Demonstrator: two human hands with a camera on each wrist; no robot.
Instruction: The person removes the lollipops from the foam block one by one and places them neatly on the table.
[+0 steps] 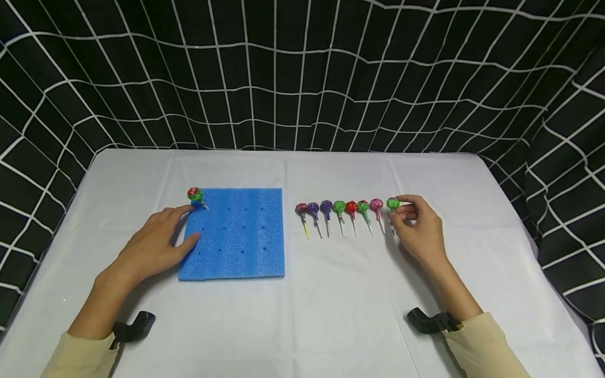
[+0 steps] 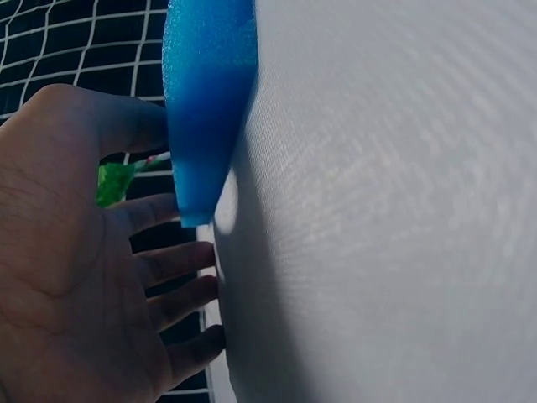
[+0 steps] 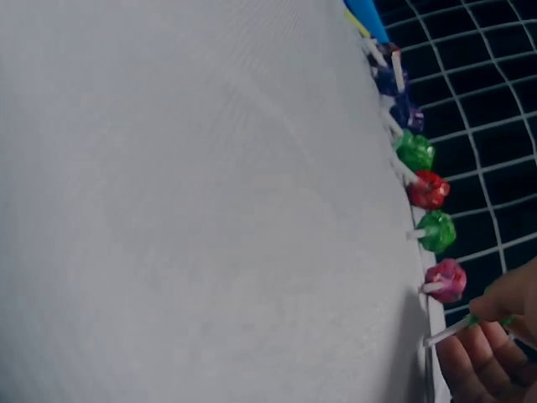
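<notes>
The green lollipop (image 1: 393, 203) lies at the right end of a row of eight lollipops on the bench (image 1: 331, 315), at about 2 o'clock from the bench's middle. The right hand (image 1: 418, 228) has its thumb and fingers curled round the lollipop, pinching it at the head; in the right wrist view the fingers (image 3: 482, 361) close on its white stick. The pink lollipop (image 1: 376, 205) lies just beside it at 9 o'clock, and the rest of the row runs on toward 9 o'clock, ending in a red-purple one with a yellow stick (image 1: 302, 211).

The blue foam pad (image 1: 236, 233) lies flat at about 10 o'clock from the bench's middle, well apart from the row, with small holes in its top. A red and green lollipop (image 1: 195, 195) stands at its far left corner. The left hand (image 1: 158, 244) rests with fingers straight and spread on the pad's left edge, holding nothing, its fingertips near that standing lollipop.
</notes>
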